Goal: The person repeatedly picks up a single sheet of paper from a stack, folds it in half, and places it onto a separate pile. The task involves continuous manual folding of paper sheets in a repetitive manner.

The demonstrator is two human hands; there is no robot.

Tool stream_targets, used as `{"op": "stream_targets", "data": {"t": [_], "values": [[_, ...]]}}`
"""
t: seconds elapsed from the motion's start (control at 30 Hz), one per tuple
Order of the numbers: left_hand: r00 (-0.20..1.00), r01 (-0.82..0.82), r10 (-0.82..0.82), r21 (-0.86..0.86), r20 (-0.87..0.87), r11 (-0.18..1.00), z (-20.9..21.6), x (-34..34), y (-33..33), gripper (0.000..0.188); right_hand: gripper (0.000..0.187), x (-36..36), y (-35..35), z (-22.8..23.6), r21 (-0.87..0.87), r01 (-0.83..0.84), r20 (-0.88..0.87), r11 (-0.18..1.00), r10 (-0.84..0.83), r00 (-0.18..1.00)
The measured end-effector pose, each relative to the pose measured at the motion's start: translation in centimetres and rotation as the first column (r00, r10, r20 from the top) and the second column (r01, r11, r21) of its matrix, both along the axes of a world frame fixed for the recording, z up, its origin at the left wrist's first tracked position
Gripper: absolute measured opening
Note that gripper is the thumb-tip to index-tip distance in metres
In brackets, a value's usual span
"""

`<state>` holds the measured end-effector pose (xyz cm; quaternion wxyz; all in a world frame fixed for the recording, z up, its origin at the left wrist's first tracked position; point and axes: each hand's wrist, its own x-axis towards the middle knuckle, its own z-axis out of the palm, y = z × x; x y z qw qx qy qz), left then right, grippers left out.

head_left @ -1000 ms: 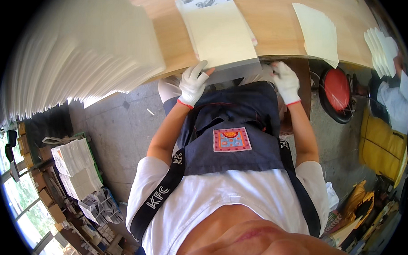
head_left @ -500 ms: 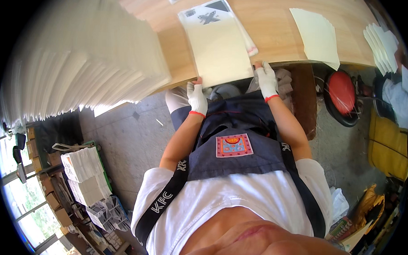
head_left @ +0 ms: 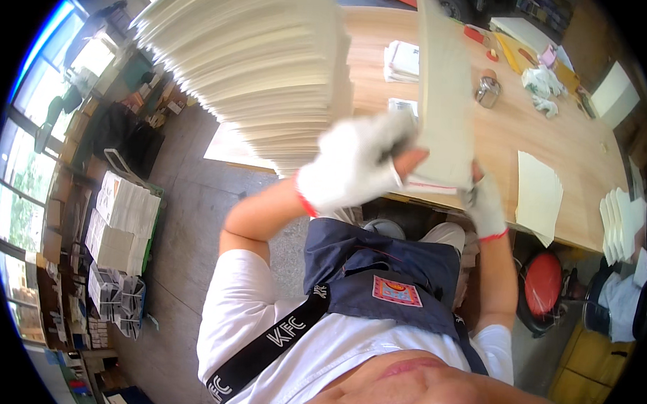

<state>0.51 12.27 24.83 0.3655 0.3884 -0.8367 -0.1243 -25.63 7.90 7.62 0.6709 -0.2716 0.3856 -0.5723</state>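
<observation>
Left hand [head_left: 364, 162] and right hand [head_left: 487, 204] flank a cream paper sheet [head_left: 447, 99]

Well to the left of both hands, white paper bundles [head_left: 126, 202] sit stacked above the floor. Closer in, just beyond the left hand, a tall pile of pale sheets [head_left: 271, 79] rises on the wooden table [head_left: 585, 154]. The left hand, in a white glove with a red cuff, is blurred, bare thumb pointing at the sheet's lower left edge; whether it touches the paper cannot be told. Beyond it lies a white packet [head_left: 400, 61]. The cream paper sheet spans the gap between the hands, stretching away from them. The right hand, gloved alike, has thumb and fingers closed on the sheet's lower right corner. Past it stands a small shiny jar [head_left: 488, 91]; just to its right rests a cream card stack [head_left: 539, 197], with a red stool seat [head_left: 543, 282] lower down and fanned white sheets [head_left: 617, 225] farther right
</observation>
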Motion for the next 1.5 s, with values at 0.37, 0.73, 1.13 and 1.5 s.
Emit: {"op": "stream_targets", "data": {"t": [0.37,0.73,1.13,1.5], "values": [[0.754,-0.655,0.606,-0.358,-0.255,0.665,18.7,20.5,-5.6,0.033,0.023,18.3,-10.2,33.2,-0.507,-0.444,-0.539,0.739,0.130,0.832],[0.823,-0.554,0.146,-0.720,-0.548,0.417,4.8,15.3,-1.7,0.045,0.029,9.5,-5.0,21.7,-0.538,-0.470,-0.486,0.700,0.197,0.851],[0.833,0.055,-0.006,-0.072,0.553,0.996,-27.1,-4.3,-8.5,0.057,0.034,-19.9,6.2,-16.8,0.165,0.766,-0.406,0.621,-0.665,0.627],[0.747,0.006,-0.085,0.120,0.659,0.993,-26.8,-6.8,-14.6,0.035,0.014,-22.2,5.5,-16.8,0.200,0.688,-0.240,0.698,-0.646,0.725]]}}
